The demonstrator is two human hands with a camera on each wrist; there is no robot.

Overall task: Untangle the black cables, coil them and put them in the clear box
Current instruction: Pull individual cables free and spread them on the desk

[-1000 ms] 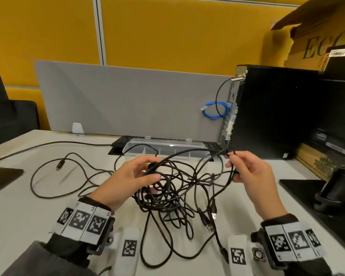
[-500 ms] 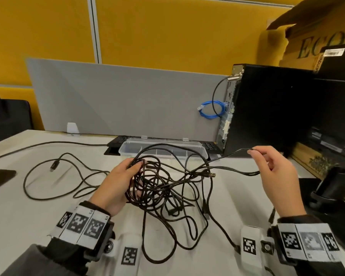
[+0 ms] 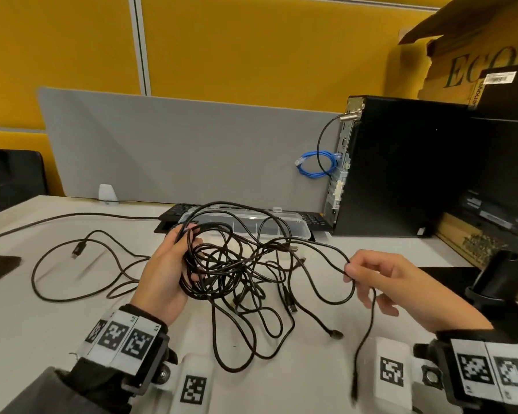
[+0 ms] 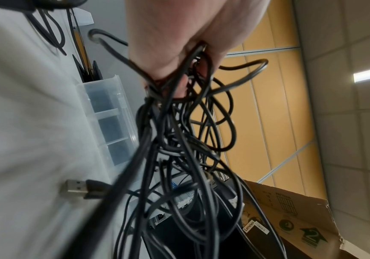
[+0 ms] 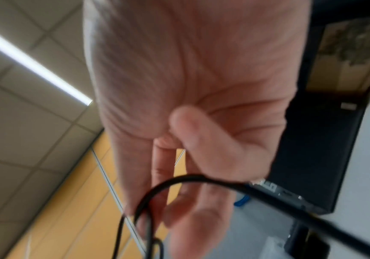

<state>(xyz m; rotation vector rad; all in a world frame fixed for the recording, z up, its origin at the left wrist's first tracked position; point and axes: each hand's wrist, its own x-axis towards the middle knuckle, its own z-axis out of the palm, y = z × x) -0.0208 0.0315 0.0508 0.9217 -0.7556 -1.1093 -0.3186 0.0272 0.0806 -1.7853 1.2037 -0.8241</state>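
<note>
A tangle of black cables [image 3: 237,270] hangs just above the white desk in front of me. My left hand [image 3: 171,270] grips the left side of the bundle, fingers curled round several strands [image 4: 179,84]. My right hand [image 3: 380,279] pinches one loose strand [image 3: 350,273] pulled out to the right; that strand [image 5: 179,180] bends over the fingers and drops down past the wrist. A USB plug [image 4: 75,189] dangles near the desk. The clear box [image 3: 245,225] sits behind the tangle, lid off, with dividers [image 4: 110,122] visible inside.
Another black cable [image 3: 81,264] lies looped on the desk at left. A black computer tower [image 3: 401,168] stands at the right with a blue cable [image 3: 314,165] at its back. A keyboard [image 3: 174,213] lies behind the box, a grey partition [image 3: 177,144] beyond. A monitor base [image 3: 497,279] is at far right.
My right hand has pulled its strand out to the right and lower, away from the bundle. My left hand has kept hold of the tangle, whose loops have spread out.
</note>
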